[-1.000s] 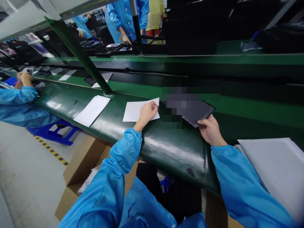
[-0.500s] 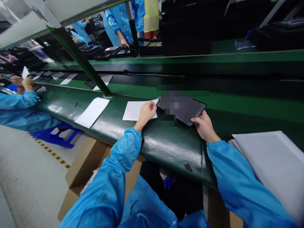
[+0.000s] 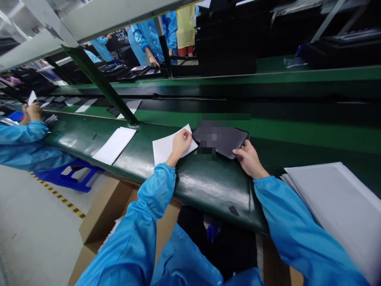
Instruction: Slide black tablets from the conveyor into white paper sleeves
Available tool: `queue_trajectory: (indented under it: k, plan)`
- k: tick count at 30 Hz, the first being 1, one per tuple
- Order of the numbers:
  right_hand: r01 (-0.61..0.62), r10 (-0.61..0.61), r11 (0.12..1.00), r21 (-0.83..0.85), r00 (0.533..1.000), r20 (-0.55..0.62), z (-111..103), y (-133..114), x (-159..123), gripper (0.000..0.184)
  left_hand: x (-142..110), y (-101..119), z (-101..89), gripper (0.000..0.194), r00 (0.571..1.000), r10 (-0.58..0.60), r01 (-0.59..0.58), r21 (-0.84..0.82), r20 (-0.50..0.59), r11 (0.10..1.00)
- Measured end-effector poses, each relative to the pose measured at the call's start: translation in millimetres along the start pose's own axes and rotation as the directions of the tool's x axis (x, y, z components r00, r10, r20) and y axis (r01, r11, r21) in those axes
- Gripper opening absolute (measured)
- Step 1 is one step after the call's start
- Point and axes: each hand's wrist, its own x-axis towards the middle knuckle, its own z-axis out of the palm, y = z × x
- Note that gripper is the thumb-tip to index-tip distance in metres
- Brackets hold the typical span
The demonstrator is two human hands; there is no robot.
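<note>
My right hand [image 3: 250, 159] grips the near right corner of a flat, dark, tablet-sized panel [image 3: 230, 140], its thumb on top. Part of the panel is blurred into blocks, so its exact kind is unclear. Just left of the panel, my left hand [image 3: 181, 145] is closed with fingertips pinched at the right part of a white sheet [image 3: 163, 150]. The sheet lies tilted on the green work surface [image 3: 208, 182], one corner rising behind the fingers. The panel's left edge comes close to my left fingertips; whether they touch is hard to tell.
White sheets [image 3: 115, 145] lie stacked to the left, and a larger pale stack [image 3: 333, 186] stands at right. A green post [image 3: 98, 83] rises from the bench. Below is an open cardboard box [image 3: 99, 206]. A co-worker's sleeve [image 3: 24, 137] is at far left, near a blue stool [image 3: 67, 174].
The white sheet has turned, its right corner lifting and its near left corner swinging toward me. The view has shifted slightly; my right hand still holds the dark panel.
</note>
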Motion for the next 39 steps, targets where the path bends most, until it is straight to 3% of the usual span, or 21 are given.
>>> queue_trajectory:
  k: [14, 27, 33, 39]
  plan:
    - [0.103, -0.098, 0.994, 0.027, 0.985, -0.142, -6, 9, 8, 0.048, -1, 3, 0.6, 0.012, 0.995, -0.036, 0.054, -0.198, 0.089, 0.979]
    - [0.038, -0.036, 0.999, 0.033, 0.998, -0.06, 5, 6, -2, 0.044, -4, 7, -1.3, 0.012, 0.997, 0.011, -0.001, -0.121, 0.079, 0.993]
    - [0.024, -0.023, 0.999, 0.024, 0.997, -0.071, 4, 1, -2, 0.038, -3, 5, -0.5, 0.012, 0.994, 0.033, -0.018, -0.145, 0.108, 0.989]
    - [-0.013, 0.013, 1.0, 0.005, 1.0, 0.021, 7, 2, -6, 0.045, 0, 1, 4.9, 0.011, 0.989, 0.066, -0.033, -0.244, 0.13, 0.969]
